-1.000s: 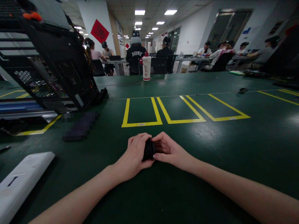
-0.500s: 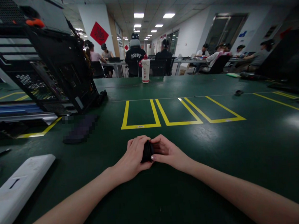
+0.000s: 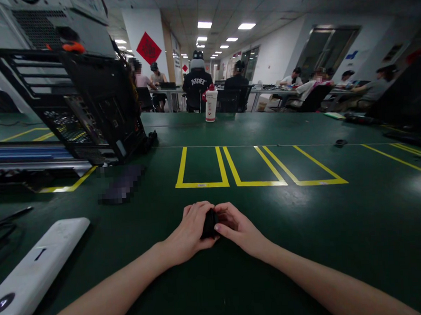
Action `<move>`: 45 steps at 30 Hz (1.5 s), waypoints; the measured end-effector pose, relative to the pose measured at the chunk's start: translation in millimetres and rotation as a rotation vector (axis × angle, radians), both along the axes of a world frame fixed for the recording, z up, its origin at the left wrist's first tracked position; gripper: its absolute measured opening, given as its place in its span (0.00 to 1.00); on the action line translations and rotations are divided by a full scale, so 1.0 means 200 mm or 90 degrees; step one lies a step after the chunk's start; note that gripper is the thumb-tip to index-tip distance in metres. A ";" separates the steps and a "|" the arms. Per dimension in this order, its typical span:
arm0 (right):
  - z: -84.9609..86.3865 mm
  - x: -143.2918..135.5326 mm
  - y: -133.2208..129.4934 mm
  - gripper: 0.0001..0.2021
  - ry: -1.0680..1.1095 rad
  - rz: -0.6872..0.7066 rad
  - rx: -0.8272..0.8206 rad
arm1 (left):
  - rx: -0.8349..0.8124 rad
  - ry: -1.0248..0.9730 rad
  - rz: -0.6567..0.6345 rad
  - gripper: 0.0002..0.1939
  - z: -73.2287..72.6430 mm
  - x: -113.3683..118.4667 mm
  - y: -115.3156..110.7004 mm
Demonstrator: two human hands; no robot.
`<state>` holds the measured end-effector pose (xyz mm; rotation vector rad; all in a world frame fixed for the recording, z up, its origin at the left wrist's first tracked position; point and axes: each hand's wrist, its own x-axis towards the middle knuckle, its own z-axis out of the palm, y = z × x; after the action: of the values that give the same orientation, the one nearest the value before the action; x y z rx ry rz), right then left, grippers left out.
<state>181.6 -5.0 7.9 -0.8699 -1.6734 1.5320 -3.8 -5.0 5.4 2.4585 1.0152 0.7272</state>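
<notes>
A small black object point(image 3: 209, 224), boxy in outline, rests at the green table top between my two hands. My left hand point(image 3: 191, 231) is wrapped over its left side, fingers on top and thumb along the near edge. From the right, my right hand point(image 3: 239, 227) closes on the same object, its thumb at the near side and curled fingers behind. Most of the object is covered by my fingers, so its exact kind cannot be made out.
Yellow tape outlines point(image 3: 202, 185) lie beyond my hands. An open black computer case point(image 3: 96, 102) stands at the left, near a blurred dark flat item point(image 3: 122, 184). A white elongated device point(image 3: 42, 267) lies front left. A paper cup point(image 3: 211, 105) stands farther back; people sit beyond.
The whole view has shifted, with the scene lower and slightly to the right. Both hands keep their hold on the black object, with no clear change in grip.
</notes>
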 end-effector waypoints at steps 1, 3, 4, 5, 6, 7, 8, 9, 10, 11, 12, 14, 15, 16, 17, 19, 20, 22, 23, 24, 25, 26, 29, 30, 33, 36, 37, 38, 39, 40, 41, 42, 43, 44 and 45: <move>0.00 0.00 0.00 0.13 0.001 -0.001 0.001 | 0.000 -0.001 0.000 0.31 0.00 0.00 0.00; 0.00 0.01 0.00 0.13 0.015 0.016 0.008 | 0.001 0.008 -0.008 0.32 0.01 -0.01 0.00; 0.00 0.01 0.00 0.13 0.016 0.021 0.015 | -0.001 0.010 -0.008 0.32 0.02 -0.01 0.00; 0.00 0.01 0.00 0.13 0.018 0.022 0.022 | -0.003 0.009 -0.008 0.32 0.03 -0.01 0.00; -0.01 0.01 0.00 0.13 0.016 0.016 0.026 | -0.015 0.019 -0.015 0.32 0.04 -0.01 0.00; -0.01 0.01 0.00 0.12 0.015 0.006 0.026 | -0.023 0.023 -0.021 0.31 0.06 -0.01 0.00; -0.01 0.01 0.01 0.11 0.015 -0.004 0.023 | -0.027 0.024 -0.022 0.31 0.07 -0.01 0.00; -0.01 0.01 0.01 0.10 0.016 -0.011 0.015 | -0.030 0.023 -0.025 0.31 0.07 -0.01 0.00; -0.01 0.00 0.01 0.09 0.018 -0.014 0.004 | -0.031 0.020 -0.024 0.31 0.07 -0.01 0.00; -0.01 0.00 0.01 0.09 0.018 -0.013 -0.011 | -0.030 0.015 -0.021 0.31 0.07 -0.01 0.00; -0.01 0.00 0.01 0.10 0.015 -0.010 -0.026 | -0.029 0.011 -0.019 0.31 0.07 -0.01 0.01; 0.00 0.00 0.02 0.13 0.004 -0.009 -0.056 | -0.029 0.007 -0.016 0.32 0.06 0.00 0.01; 0.00 0.00 0.02 0.15 -0.003 -0.010 -0.061 | -0.031 0.007 -0.017 0.32 0.06 0.00 0.02; 0.01 0.00 0.02 0.16 -0.009 -0.005 -0.059 | -0.035 0.010 -0.019 0.32 0.05 0.00 0.02; 0.01 0.00 0.02 0.14 -0.009 0.004 -0.053 | -0.038 0.010 -0.020 0.31 0.05 0.00 0.02; 0.01 0.01 0.02 0.14 -0.003 0.028 -0.025 | -0.041 0.013 -0.024 0.32 0.05 -0.01 0.02; 0.00 0.01 0.02 0.14 0.001 0.034 -0.005 | -0.041 0.012 -0.024 0.32 0.04 -0.01 0.02; -0.01 0.01 0.02 0.15 0.007 0.033 0.025 | -0.037 0.012 -0.021 0.33 0.04 -0.01 0.02; -0.01 0.01 0.02 0.14 0.013 0.027 0.028 | -0.035 0.014 -0.021 0.33 0.04 -0.01 0.02; -0.02 0.01 0.02 0.13 0.018 0.021 0.022 | -0.027 0.019 -0.028 0.33 0.05 -0.01 0.02; -0.02 0.01 0.02 0.11 0.024 0.016 0.009 | -0.021 0.028 -0.031 0.32 0.05 -0.01 0.02; -0.02 0.01 0.02 0.10 0.027 0.013 -0.006 | -0.017 0.036 -0.033 0.32 0.05 -0.01 0.02; -0.02 0.00 0.02 0.11 0.008 0.003 -0.039 | -0.018 0.045 -0.031 0.31 0.04 -0.01 0.02; -0.02 0.00 0.02 0.12 -0.001 -0.003 -0.042 | -0.017 0.042 -0.030 0.31 0.04 -0.01 0.02; -0.02 0.00 0.01 0.14 -0.020 -0.025 -0.038 | -0.007 0.024 -0.028 0.32 0.04 -0.01 0.02; -0.02 0.00 0.02 0.16 -0.020 -0.020 -0.040 | -0.018 0.036 -0.041 0.31 0.04 -0.01 0.02; -0.02 0.00 0.02 0.16 -0.019 -0.008 -0.037 | -0.023 0.040 -0.043 0.31 0.04 -0.01 0.02; -0.02 0.00 0.02 0.15 -0.019 0.005 -0.029 | -0.018 0.035 -0.037 0.30 0.04 -0.01 0.02; -0.02 0.00 0.02 0.14 -0.018 0.016 -0.016 | -0.014 0.029 -0.033 0.30 0.04 -0.02 0.02; -0.02 0.01 0.02 0.13 -0.017 0.022 0.003 | -0.011 0.025 -0.032 0.31 0.03 -0.02 0.02; -0.02 0.01 0.02 0.14 -0.015 0.024 0.026 | -0.008 0.022 -0.032 0.32 0.03 -0.02 0.02; -0.03 0.01 0.01 0.14 -0.014 0.023 0.048 | -0.006 0.020 -0.032 0.33 0.02 -0.02 0.02; -0.03 0.01 0.01 0.15 -0.012 0.020 0.064 | -0.006 0.020 -0.034 0.34 0.01 -0.02 0.02; -0.03 0.01 0.01 0.15 -0.011 0.016 0.071 | -0.004 0.019 -0.035 0.34 0.01 -0.01 0.02; -0.03 0.01 0.01 0.14 -0.011 0.013 0.069 | -0.003 0.017 -0.036 0.34 0.01 -0.01 0.02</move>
<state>183.7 -3.3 1.2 -0.8142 -1.7651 1.4364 -6.7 -0.4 7.4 2.4886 0.9526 0.6754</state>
